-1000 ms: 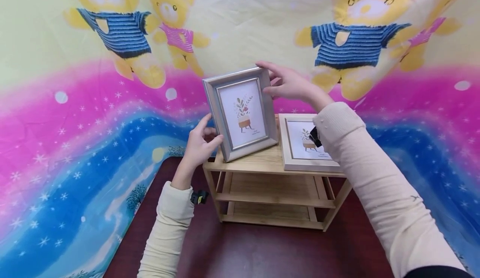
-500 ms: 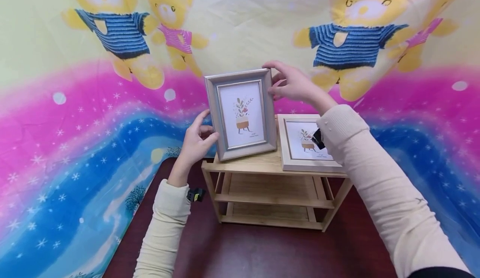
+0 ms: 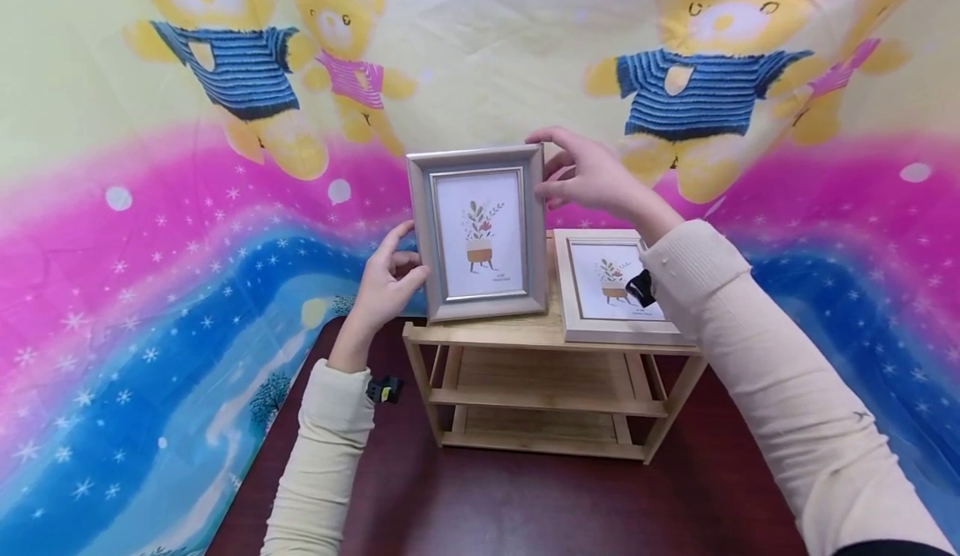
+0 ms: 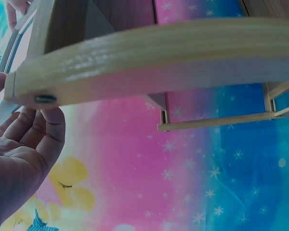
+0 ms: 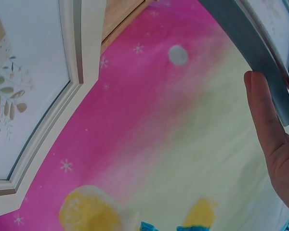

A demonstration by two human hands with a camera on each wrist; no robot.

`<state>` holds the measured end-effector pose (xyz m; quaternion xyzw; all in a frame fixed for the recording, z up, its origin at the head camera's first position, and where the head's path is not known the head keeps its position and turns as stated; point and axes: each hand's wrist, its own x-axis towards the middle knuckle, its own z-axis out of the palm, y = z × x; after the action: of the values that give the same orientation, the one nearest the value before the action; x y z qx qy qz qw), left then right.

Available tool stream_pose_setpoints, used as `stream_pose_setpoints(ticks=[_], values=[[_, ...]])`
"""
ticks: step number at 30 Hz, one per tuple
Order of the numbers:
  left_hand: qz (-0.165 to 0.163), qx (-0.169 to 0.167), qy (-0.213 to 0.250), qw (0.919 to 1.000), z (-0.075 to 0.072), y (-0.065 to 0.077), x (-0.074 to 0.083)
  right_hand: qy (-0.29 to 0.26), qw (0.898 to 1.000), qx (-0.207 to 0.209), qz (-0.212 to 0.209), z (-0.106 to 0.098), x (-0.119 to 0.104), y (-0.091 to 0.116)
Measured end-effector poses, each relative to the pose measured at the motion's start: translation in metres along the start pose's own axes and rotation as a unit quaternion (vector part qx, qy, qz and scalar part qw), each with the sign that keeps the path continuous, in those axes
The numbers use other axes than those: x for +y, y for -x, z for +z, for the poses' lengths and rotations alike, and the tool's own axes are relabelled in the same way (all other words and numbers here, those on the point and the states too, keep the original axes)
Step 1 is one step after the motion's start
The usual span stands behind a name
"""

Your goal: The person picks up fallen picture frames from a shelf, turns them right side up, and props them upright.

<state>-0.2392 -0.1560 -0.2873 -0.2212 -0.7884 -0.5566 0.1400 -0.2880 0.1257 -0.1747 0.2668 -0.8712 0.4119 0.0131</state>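
Note:
A grey-silver picture frame [image 3: 536,247] with a potted-plant print stands nearly upright on the left part of the top shelf of a wooden rack [image 3: 487,335]. My left hand [image 3: 378,285] holds its left side, thumb toward the front. At the upper right corner, my right hand [image 3: 592,177] grips the frame with the fingers over the top and side. The right wrist view shows those fingers [image 5: 265,106] against the frame's edge. A cream picture frame [image 3: 572,306] with a similar print lies flat, face up, on the right of the shelf, partly hidden by the right sleeve.
Two lower shelves [image 3: 551,373] of the rack sit beneath the top one. The rack stands on a dark red table [image 3: 517,498]. Behind everything hangs a backdrop cloth [image 3: 480,81] printed with teddy bears and snowflakes.
The grey-silver picture frame has turned from a slant to nearly straight, its right side coming down slightly. Both hands have kept hold; the left has shifted a little left.

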Motion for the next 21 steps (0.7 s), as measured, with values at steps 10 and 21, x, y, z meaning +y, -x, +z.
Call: stream_pose_setpoints(ticks=[10, 21], values=[[0.010, 0.003, 0.003, 0.9999, -0.005, 0.000, -0.015, -0.011, 1.000, 0.018, 0.008, 0.005, -0.004, 0.011], [0.009, 0.000, 0.005, 0.9999, -0.011, 0.004, -0.014, -0.033, 0.999, 0.032, -0.009, 0.011, -0.009, 0.020]])
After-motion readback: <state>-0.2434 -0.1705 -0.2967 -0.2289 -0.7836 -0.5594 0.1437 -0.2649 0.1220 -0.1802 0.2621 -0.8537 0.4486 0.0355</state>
